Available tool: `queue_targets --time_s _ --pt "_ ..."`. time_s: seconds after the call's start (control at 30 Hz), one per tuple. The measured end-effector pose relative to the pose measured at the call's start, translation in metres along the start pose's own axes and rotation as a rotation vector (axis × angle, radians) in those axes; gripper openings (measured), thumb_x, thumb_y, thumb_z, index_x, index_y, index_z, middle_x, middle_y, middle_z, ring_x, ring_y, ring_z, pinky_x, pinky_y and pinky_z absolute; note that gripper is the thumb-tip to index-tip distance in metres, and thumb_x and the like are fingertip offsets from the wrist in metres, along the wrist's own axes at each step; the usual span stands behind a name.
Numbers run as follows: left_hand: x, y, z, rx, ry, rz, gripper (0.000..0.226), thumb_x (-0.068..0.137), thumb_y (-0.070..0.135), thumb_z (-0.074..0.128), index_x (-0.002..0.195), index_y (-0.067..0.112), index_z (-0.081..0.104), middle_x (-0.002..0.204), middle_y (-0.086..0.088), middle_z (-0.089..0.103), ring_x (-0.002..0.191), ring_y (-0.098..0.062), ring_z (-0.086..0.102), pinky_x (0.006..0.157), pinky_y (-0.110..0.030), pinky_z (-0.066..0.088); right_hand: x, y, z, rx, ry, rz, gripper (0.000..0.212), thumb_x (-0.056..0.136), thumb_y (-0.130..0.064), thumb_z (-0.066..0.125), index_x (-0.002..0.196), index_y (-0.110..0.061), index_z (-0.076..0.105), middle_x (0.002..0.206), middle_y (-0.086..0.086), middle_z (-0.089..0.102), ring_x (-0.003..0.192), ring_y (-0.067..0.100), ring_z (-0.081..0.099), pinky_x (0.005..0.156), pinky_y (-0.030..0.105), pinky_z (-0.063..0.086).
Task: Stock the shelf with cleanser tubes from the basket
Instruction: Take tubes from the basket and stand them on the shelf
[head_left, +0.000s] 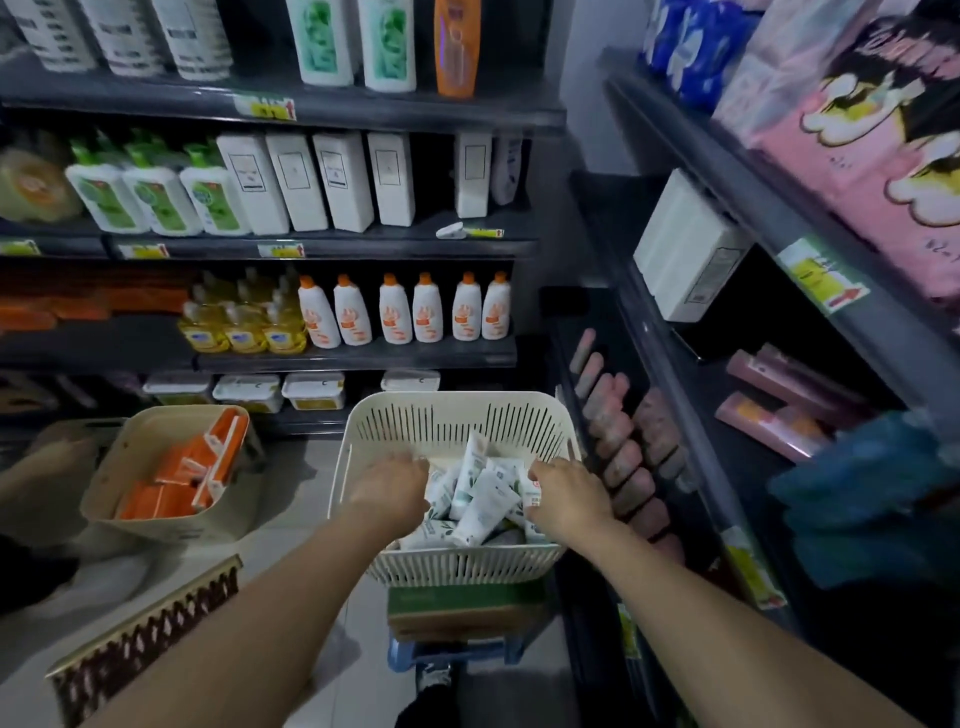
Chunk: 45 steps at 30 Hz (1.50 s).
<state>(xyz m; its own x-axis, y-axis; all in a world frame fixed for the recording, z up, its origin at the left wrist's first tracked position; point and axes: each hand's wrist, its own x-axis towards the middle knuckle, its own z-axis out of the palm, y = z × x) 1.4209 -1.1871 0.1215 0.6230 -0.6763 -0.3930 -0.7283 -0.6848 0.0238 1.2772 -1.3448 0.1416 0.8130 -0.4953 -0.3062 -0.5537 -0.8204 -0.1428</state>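
A cream slotted basket (452, 421) stands in front of me on a stack of boxes. Several white cleanser tubes (480, 506) with green print lie jumbled inside it. Both of my hands reach down into the basket. My left hand (389, 488) rests on the tubes at the left side, fingers curled among them. My right hand (569, 499) is at the right side, fingers closed around a tube with a red mark. The fingertips of both hands are hidden among the tubes. To the right, the dark shelf (675, 431) holds rows of pinkish tubes (623, 457).
A beige basket (171, 525) with orange boxes sits on the floor at left, with another person's hand beside it. A brown-and-cream slotted basket (140, 634) lies at lower left. Shelves ahead carry white and orange bottles (405, 312). A blue cloth (872, 488) hangs at right.
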Motion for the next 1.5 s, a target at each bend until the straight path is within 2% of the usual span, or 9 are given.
queue_targets --time_s 0.37,0.57,0.73,0.93,1.07,1.17,1.23,1.33,1.5 --pt "0.108 -0.012 0.041 -0.04 -0.193 0.046 0.042 0.092 0.035 0.055 0.126 0.012 0.05 0.125 -0.011 0.054 0.116 -0.029 0.05 0.096 -0.04 0.045 0.092 0.018 0.039 -0.01 -0.208 0.067 0.039 0.085 -0.035 0.062 0.119 -0.017 0.056 0.123 0.008 0.056 0.116 0.028 0.05 0.091 0.033 0.045" --pt "0.15 -0.012 0.07 -0.123 -0.285 0.047 0.04 0.093 0.033 0.053 0.128 0.014 0.049 0.129 -0.008 0.051 0.122 -0.026 0.048 0.096 -0.039 0.043 0.127 0.029 0.071 0.005 -0.289 0.073 0.029 0.086 -0.023 0.06 0.113 -0.012 0.056 0.12 0.01 0.057 0.112 0.03 0.051 0.091 0.037 0.047" --pt "0.184 0.003 0.085 -0.198 -0.314 0.056 0.045 0.094 0.033 0.054 0.133 0.012 0.044 0.13 -0.009 0.052 0.12 -0.027 0.049 0.097 -0.042 0.046 0.154 0.044 0.099 -0.051 -0.341 0.041 0.038 0.086 -0.025 0.064 0.119 -0.012 0.052 0.125 0.011 0.05 0.116 0.028 0.048 0.091 0.035 0.042" --pt "0.218 0.024 0.097 -0.544 -0.31 -0.07 0.041 0.092 0.026 0.056 0.129 0.014 0.044 0.117 -0.009 0.063 0.104 -0.028 0.06 0.085 -0.04 0.052 0.182 0.052 0.121 -0.287 -0.283 -0.045 0.045 0.091 -0.016 0.049 0.135 -0.008 0.039 0.141 0.018 0.041 0.13 0.031 0.038 0.108 0.038 0.032" --pt "0.236 0.034 0.109 -0.844 -0.336 -0.255 0.032 0.088 0.025 0.065 0.118 0.016 0.06 0.111 -0.005 0.067 0.098 -0.026 0.065 0.087 -0.038 0.054 0.191 0.055 0.134 -0.349 -0.359 -0.065 0.033 0.091 -0.011 0.047 0.124 -0.009 0.047 0.123 0.013 0.053 0.113 0.029 0.051 0.094 0.038 0.041" --pt "0.239 0.033 0.112 -0.919 -0.335 -0.3 0.029 0.084 0.024 0.069 0.112 0.017 0.065 0.106 -0.004 0.071 0.091 -0.026 0.068 0.083 -0.042 0.056 0.192 0.055 0.133 -0.18 -0.413 -0.03 0.031 0.089 -0.013 0.057 0.12 -0.013 0.052 0.119 0.01 0.054 0.105 0.027 0.056 0.081 0.035 0.047" --pt "0.237 0.03 0.11 -0.932 -0.337 -0.299 0.029 0.086 0.021 0.067 0.114 0.015 0.065 0.107 -0.003 0.07 0.091 -0.025 0.068 0.083 -0.04 0.056 0.192 0.057 0.128 0.083 -0.456 0.128 0.031 0.084 -0.02 0.067 0.113 -0.014 0.06 0.113 0.005 0.062 0.099 0.025 0.062 0.075 0.031 0.048" --pt "0.229 0.024 0.103 -0.942 -0.312 -0.278 0.024 0.09 0.016 0.062 0.114 0.011 0.064 0.108 -0.007 0.07 0.093 -0.025 0.066 0.083 -0.037 0.055 0.182 0.061 0.126 0.412 -0.441 0.352 0.027 0.079 -0.022 0.074 0.104 -0.015 0.067 0.105 0.002 0.07 0.095 0.021 0.065 0.08 0.031 0.053" --pt "0.217 0.017 0.085 -1.044 -0.201 -0.297 0.033 0.09 0.011 0.061 0.123 0.01 0.06 0.116 -0.006 0.069 0.1 -0.024 0.065 0.086 -0.036 0.053 0.153 0.049 0.125 0.496 -0.391 0.418 0.038 0.089 -0.025 0.064 0.126 -0.018 0.06 0.122 0.002 0.064 0.105 0.022 0.061 0.087 0.029 0.05"
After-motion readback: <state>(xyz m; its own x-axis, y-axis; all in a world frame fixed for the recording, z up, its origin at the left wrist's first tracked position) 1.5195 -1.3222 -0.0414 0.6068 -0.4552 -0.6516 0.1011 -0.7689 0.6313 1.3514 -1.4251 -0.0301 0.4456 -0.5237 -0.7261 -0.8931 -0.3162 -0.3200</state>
